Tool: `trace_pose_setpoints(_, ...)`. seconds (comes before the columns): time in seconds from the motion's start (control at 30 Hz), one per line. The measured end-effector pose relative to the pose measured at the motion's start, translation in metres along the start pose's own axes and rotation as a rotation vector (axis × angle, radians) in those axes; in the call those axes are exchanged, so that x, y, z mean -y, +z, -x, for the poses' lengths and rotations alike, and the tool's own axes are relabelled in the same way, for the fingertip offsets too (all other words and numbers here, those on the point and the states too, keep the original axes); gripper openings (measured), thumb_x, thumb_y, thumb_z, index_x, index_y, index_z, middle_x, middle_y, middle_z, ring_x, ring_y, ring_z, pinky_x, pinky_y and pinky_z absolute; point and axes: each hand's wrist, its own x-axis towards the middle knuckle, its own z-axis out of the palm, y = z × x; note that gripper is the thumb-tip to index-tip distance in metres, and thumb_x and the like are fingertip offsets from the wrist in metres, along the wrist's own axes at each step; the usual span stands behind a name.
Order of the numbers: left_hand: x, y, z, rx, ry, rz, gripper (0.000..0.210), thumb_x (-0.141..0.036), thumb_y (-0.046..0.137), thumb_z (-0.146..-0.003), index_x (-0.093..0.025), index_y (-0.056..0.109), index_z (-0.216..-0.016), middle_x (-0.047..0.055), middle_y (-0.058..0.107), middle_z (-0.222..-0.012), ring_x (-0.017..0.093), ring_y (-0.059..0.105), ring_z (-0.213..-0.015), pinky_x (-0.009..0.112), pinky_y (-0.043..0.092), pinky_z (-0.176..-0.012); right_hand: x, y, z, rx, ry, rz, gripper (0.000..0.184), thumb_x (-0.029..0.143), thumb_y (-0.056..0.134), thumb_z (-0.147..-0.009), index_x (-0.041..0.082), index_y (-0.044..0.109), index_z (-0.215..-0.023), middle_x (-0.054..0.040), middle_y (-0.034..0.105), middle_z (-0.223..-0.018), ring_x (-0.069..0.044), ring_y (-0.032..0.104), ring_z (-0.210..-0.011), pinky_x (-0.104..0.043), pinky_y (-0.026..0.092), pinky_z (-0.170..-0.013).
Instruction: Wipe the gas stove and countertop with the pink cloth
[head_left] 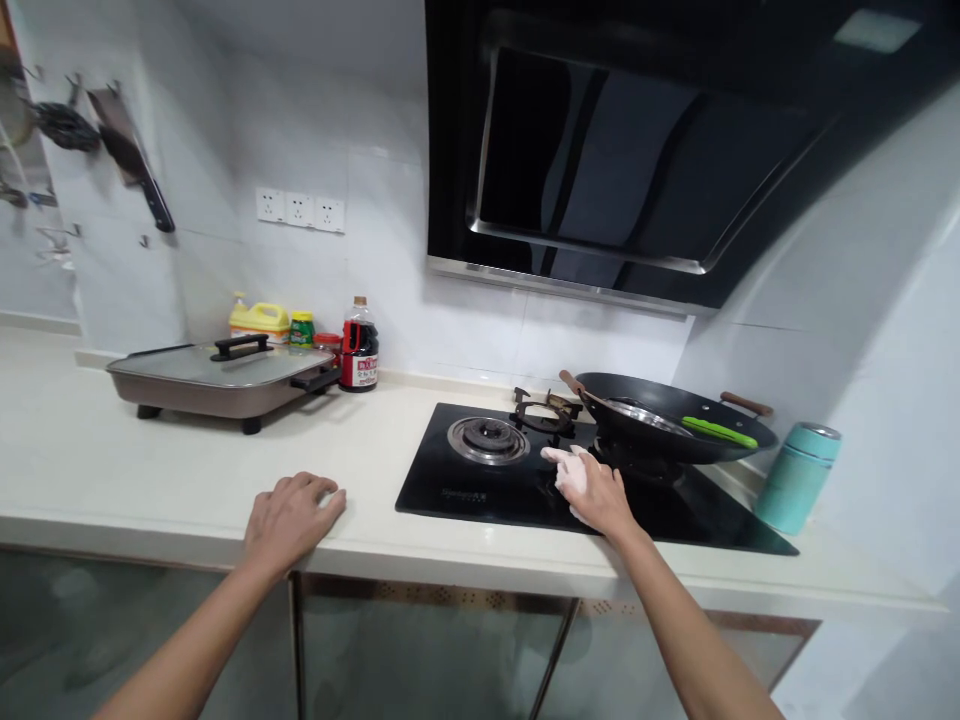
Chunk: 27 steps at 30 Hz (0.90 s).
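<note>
Forearms (206, 615) reach over the counter's (172, 470) front edge | left hand (291, 518) rests palm-down, slack, seemingly empty, near that edge, probably bracing | right hand (604, 497) grips white cloth (572, 472), bunched on hob (517, 505) near its front edge | pan support (568, 410) at hob's back edge, presumably baring the burner (489, 438)

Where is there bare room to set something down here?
The counter is bare between the pan and left hand, and between the bottle and stove. It is crowded behind the pan, where jars line the wall, and at the stove's right, where the wok sits near the flask. The right hand, holding a cloth, occupies the stove's front middle.
</note>
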Motion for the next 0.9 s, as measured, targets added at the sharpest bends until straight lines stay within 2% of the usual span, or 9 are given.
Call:
trace_pose_setpoints(0.1, -0.001, -0.001, 0.001, 0.004, -0.008, 0.003, 0.044, -0.049, 0.042, -0.094, -0.028, 0.079, -0.107, 0.008, 0.072, -0.128, 0.031, 0.059, -0.123, 0.045, 0.04, -0.102, -0.001, 0.005, 0.02, -0.093, -0.025, 0.055, 0.07, 0.037, 0.058, -0.09, 0.016, 0.04, -0.154, -0.0174, 0.059, -0.138, -0.032, 0.056, -0.126, -0.045, 0.033, -0.114)
trace_pose_setpoints(0.17, -0.002, -0.001, 0.001, 0.001, -0.014, 0.005, 0.044, -0.049, 0.042, -0.094, -0.028, 0.079, -0.107, 0.008, 0.072, -0.128, 0.032, 0.059, -0.124, 0.045, 0.04, -0.103, -0.001, 0.005, 0.034, -0.119, -0.004, 0.068, 0.068, 0.035, 0.059, -0.089, 0.015, 0.043, -0.152, -0.0172, 0.062, -0.126, -0.031, 0.06, -0.115, -0.042, 0.04, -0.104)
trace_pose_setpoints(0.27, -0.002, 0.0, 0.001, -0.006, -0.014, 0.011, 0.043, -0.048, 0.044, -0.093, -0.027, 0.079, -0.106, 0.008, 0.072, -0.127, 0.033, 0.059, -0.123, 0.046, 0.04, -0.104, 0.003, 0.002, 0.059, -0.106, 0.035, 0.053, 0.066, 0.034, 0.057, -0.09, 0.02, 0.044, -0.153, -0.0156, 0.059, -0.127, -0.028, 0.064, -0.101, -0.04, 0.044, -0.091)
trace_pose_setpoints(0.33, -0.001, 0.001, 0.0, -0.005, -0.011, 0.017, 0.043, -0.049, 0.045, -0.092, -0.027, 0.079, -0.106, 0.009, 0.072, -0.127, 0.033, 0.059, -0.123, 0.046, 0.041, -0.103, 0.015, -0.001, 0.074, -0.08, -0.016, 0.022, 0.063, 0.029, 0.057, -0.088, 0.024, 0.047, -0.15, -0.0142, 0.057, -0.133, -0.027, 0.063, -0.103, -0.038, 0.044, -0.088)
trace_pose_setpoints(0.47, 0.0, 0.002, -0.001, -0.003, -0.008, 0.01, 0.044, -0.049, 0.044, -0.093, -0.027, 0.079, -0.108, 0.009, 0.072, -0.128, 0.034, 0.059, -0.123, 0.047, 0.041, -0.103, 0.061, -0.004, 0.084, 0.012, -0.274, -0.03, 0.056, 0.024, 0.06, -0.085, 0.03, 0.056, -0.14, -0.0091, 0.055, -0.142, -0.029, 0.054, -0.12, -0.038, 0.04, -0.095)
trace_pose_setpoints(0.53, 0.0, 0.002, 0.0, 0.0, -0.003, 0.003, 0.044, -0.048, 0.043, -0.093, -0.027, 0.078, -0.108, 0.009, 0.072, -0.128, 0.033, 0.059, -0.122, 0.047, 0.041, -0.103, 0.087, -0.003, 0.075, 0.071, -0.344, 0.007, 0.053, 0.025, 0.061, -0.085, 0.034, 0.058, -0.138, -0.0068, 0.055, -0.143, -0.029, 0.051, -0.119, -0.04, 0.038, -0.096)
trace_pose_setpoints(0.63, -0.001, 0.0, 0.001, 0.003, -0.007, 0.003, 0.043, -0.047, 0.044, -0.092, -0.027, 0.078, -0.107, 0.008, 0.072, -0.128, 0.033, 0.06, -0.122, 0.046, 0.041, -0.102, 0.109, -0.002, 0.045, 0.146, -0.338, 0.074, 0.049, 0.026, 0.059, -0.09, 0.038, 0.058, -0.137, -0.005, 0.056, -0.141, -0.027, 0.051, -0.114, -0.039, 0.037, -0.093)
trace_pose_setpoints(0.73, -0.001, -0.001, 0.002, 0.014, -0.019, 0.007, 0.042, -0.047, 0.044, -0.091, -0.028, 0.078, -0.106, 0.007, 0.073, -0.127, 0.033, 0.06, -0.123, 0.047, 0.041, -0.103, 0.108, 0.002, 0.004, 0.176, -0.281, 0.093, 0.045, 0.029, 0.057, -0.095, 0.038, 0.057, -0.139, -0.0067, 0.055, -0.137, -0.027, 0.052, -0.114, -0.038, 0.037, -0.093)
trace_pose_setpoints(0.9, 0.0, 0.0, 0.002, 0.028, -0.021, 0.004, 0.041, -0.047, 0.044, -0.091, -0.029, 0.078, -0.106, 0.006, 0.072, -0.128, 0.032, 0.059, -0.124, 0.047, 0.041, -0.103, 0.099, 0.017, -0.054, 0.182, -0.111, 0.144, 0.045, 0.031, 0.052, -0.1, 0.028, 0.052, -0.145, -0.0168, 0.051, -0.139, -0.033, 0.051, -0.122, -0.044, 0.037, -0.099)
